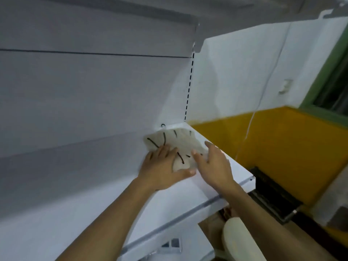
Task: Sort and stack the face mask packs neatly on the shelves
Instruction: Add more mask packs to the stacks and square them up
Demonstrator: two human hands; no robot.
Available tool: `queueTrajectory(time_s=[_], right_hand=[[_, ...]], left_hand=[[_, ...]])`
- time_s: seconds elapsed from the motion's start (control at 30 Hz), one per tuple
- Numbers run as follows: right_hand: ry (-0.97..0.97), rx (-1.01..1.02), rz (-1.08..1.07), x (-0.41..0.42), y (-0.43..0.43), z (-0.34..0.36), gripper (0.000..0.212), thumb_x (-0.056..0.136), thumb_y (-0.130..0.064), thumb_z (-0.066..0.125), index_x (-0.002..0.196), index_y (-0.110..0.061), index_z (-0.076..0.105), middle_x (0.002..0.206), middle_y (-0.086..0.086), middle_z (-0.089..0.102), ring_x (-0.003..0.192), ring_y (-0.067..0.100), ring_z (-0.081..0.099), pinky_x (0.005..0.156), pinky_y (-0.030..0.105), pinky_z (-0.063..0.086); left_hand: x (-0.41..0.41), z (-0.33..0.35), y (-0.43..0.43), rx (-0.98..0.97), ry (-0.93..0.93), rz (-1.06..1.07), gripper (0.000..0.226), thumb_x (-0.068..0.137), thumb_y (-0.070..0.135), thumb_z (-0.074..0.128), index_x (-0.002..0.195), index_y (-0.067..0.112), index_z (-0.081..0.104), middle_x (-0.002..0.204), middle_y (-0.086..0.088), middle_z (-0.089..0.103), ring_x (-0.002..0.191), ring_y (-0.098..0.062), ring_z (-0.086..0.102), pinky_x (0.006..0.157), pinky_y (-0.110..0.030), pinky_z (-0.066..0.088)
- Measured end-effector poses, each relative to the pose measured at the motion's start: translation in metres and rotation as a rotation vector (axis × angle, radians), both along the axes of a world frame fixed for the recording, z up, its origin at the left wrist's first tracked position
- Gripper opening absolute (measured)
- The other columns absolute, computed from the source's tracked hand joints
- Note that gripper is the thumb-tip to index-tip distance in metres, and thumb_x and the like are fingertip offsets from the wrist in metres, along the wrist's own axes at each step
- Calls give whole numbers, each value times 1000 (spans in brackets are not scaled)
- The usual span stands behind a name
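Presently both hands work on a stack of face mask packs (178,143) lying at the back right corner of the white shelf (169,200), close against the rear panel and near the slotted upright (189,87). The left hand (162,168) lies flat on the near left part of the stack, fingers straight and spread, thumb out along the near edge; it seems to pin the packs down. The right hand (214,162) stands at the stack's right edge with fingers straight and close together, touching the side, probably to square it toward the corner. Neither hand grips a pack. Black ear loops show through the clear wrapping. More packaged goods (172,243) lie blurred on the lower shelf.
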State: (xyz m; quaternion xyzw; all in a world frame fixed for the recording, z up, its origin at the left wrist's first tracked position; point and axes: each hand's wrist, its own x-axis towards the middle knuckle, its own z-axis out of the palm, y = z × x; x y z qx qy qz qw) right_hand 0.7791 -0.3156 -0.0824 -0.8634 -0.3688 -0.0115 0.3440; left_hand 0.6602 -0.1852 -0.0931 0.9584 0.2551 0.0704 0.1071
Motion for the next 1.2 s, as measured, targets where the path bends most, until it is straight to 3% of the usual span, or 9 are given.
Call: queueTrajectory(time_s=[0.23,0.33,0.5,0.6,0.7,0.93,1.03,1.13,1.2], right_hand=[[609,138,82,36,60,33,75,80,-65,61,117,0,62,112,20,69,100,38,66,92,53,51],[771,334,136,37,56,25,49,80,-55,66,96,-10,73,88,10,75,85,30,72,89,53,54],[727,495,326,32,52,12,33,91,-49,57,107,-23,71,104,2,74,100,21,69,98,49,49],[1152,610,543,35,48,17,61,87,-59,48,131,-18,59,123,10,66,113,30,63,98,49,47],[1503,721,694,36,44,23,77,75,-61,66,136,-15,55,130,11,60,112,34,61,90,48,50],[1563,834,697,40,48,24,69,91,-64,38,140,-17,47,140,15,53,126,39,52,105,56,40],[1493,817,641,39,48,24,72,82,-60,56,137,-14,50,136,17,57,123,37,56,102,50,45],[1071,725,441,34,53,20,72,62,-50,82,124,-20,58,131,12,60,115,23,62,100,42,49],[771,662,344,27,60,21,79,60,-49,84,129,-31,52,136,-1,55,123,12,53,105,36,41]], left_hand=[[0,-1,4,31,-92,-25,101,71,87,41,149,25,23,156,3,24,144,-17,18,115,-38,21],[1,-4,8,-3,-88,-12,99,78,81,41,153,21,16,160,1,15,147,-19,12,118,-39,16],[1,-1,7,-32,-146,-22,116,66,85,53,153,21,12,159,4,14,147,-16,11,118,-36,17],[1,3,6,-68,-251,-28,127,56,85,60,153,18,14,158,4,20,145,-13,20,116,-32,24],[1,10,5,-211,-513,-46,81,73,47,76,139,19,38,138,8,48,123,-8,48,98,-10,36],[-4,15,25,-451,-862,497,24,95,26,58,106,5,59,92,-1,58,93,-25,61,67,-22,38],[-8,16,33,-581,-981,546,26,96,24,58,100,0,64,83,-4,60,84,-25,61,52,-15,35],[-15,20,39,-755,-1095,564,21,93,22,63,96,1,65,85,-7,66,86,-25,63,57,-13,45],[-26,28,39,-924,-1142,517,14,90,23,66,94,9,67,86,-4,70,87,-25,67,77,-29,55]])
